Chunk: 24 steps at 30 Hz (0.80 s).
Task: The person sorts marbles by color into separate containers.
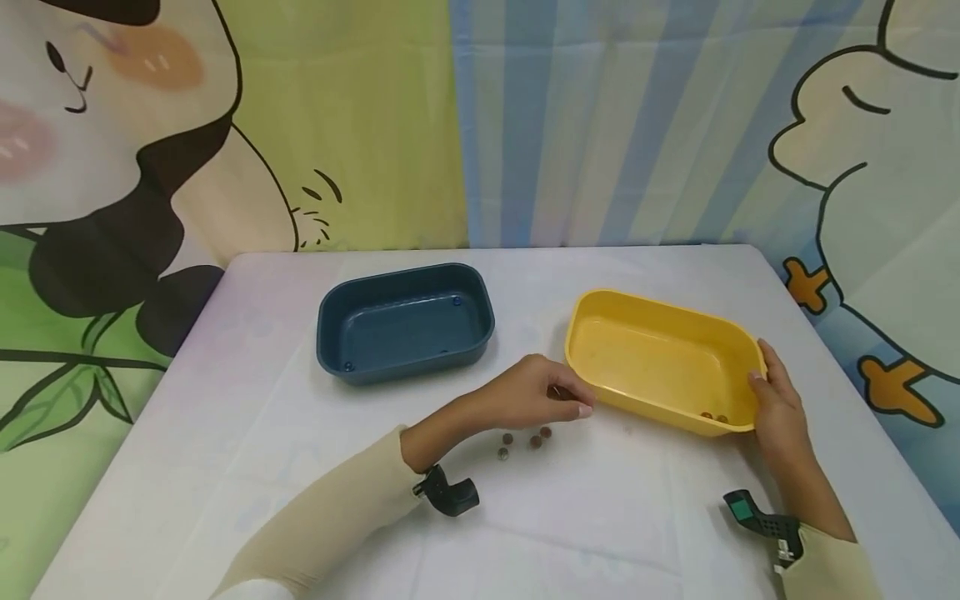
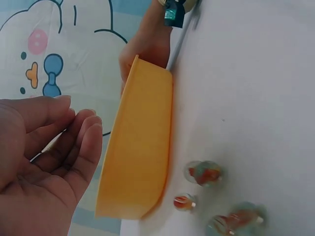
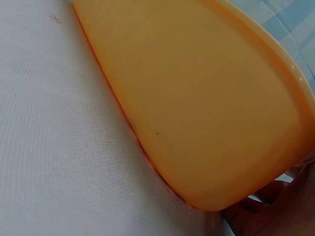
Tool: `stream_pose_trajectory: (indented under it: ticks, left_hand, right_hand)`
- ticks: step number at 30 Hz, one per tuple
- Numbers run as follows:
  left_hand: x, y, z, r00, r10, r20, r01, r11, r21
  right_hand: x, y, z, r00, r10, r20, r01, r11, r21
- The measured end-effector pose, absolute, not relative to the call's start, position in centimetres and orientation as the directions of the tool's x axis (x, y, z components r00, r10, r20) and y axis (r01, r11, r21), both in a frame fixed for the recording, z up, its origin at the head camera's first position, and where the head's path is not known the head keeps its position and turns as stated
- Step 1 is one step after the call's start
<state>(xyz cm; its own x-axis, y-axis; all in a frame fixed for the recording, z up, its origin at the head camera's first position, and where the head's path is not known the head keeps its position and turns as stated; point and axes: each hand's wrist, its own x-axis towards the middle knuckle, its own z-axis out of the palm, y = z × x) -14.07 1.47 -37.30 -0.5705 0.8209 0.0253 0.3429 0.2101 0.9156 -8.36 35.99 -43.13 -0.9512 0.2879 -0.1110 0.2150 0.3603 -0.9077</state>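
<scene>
A yellow plastic basin (image 1: pixel 652 350) stands at the right of the table, with a couple of small marbles (image 1: pixel 714 417) at its near right corner. My right hand (image 1: pixel 780 412) grips its right end, thumb at the rim; in the right wrist view the fingers (image 3: pixel 268 211) go round the basin's outer wall. My left hand (image 1: pixel 532 393) hovers by the near left corner of the basin, fingers loosely bent. Nothing shows between thumb and fingertips in the left wrist view. Below that hand several glass marbles (image 1: pixel 536 442) with reddish swirls lie on the cloth.
A dark blue basin (image 1: pixel 405 367) stands at the back left, a few blue marbles (image 1: pixel 457 301) inside. White cloth (image 1: pixel 585 525) covers the table. Cartoon-printed curtains (image 1: pixel 360 125) hang behind and at the sides. Each wrist wears a black camera mount (image 1: pixel 450 493).
</scene>
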Motion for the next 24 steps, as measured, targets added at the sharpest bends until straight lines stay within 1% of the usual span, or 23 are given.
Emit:
stream_pose_trajectory:
  ticks: [5,14,19,24]
  left_hand:
    - [-13.0,-0.9,-38.4,-0.592,0.806,0.021,0.288,0.186,0.939]
    - [-10.8,-5.4,-40.1,-0.688,0.714,0.133,0.345,0.160,0.925]
    - [-10.1,-6.5,-41.1,-0.711,0.680,0.180,0.394,0.173,0.903]
    - [-9.5,-7.0,-42.1,-0.730,0.660,0.179,0.399,0.199,0.895]
  right_hand:
    - [-8.5,35.9,-43.2,-0.944,0.308,-0.121,0.232,0.355,-0.906]
    - [-8.6,35.9,-43.1,-0.943,0.309,-0.123,0.232,0.347,-0.909]
    - [-8.5,36.0,-43.1,-0.941,0.315,-0.121,0.235,0.354,-0.905]
    - [-8.5,36.0,-43.1,-0.942,0.313,-0.122,0.234,0.352,-0.906]
